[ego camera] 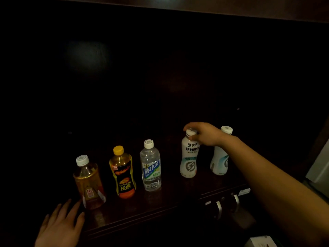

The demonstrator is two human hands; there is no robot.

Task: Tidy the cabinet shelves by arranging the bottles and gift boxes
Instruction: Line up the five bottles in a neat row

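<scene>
Several bottles stand in a row on the dark wooden shelf: an amber tea bottle at the left, an orange-and-black energy drink bottle, a clear water bottle, a white milk-drink bottle, and a second white bottle partly behind my right forearm. My right hand grips the cap of the first white bottle from above. My left hand rests flat with fingers spread at the shelf's front edge, just left of the tea bottle and holding nothing.
The cabinet interior behind the bottles is very dark. Below the shelf's front edge are metal handles. A pale box or appliance stands at the right, and a white box corner shows at the bottom right.
</scene>
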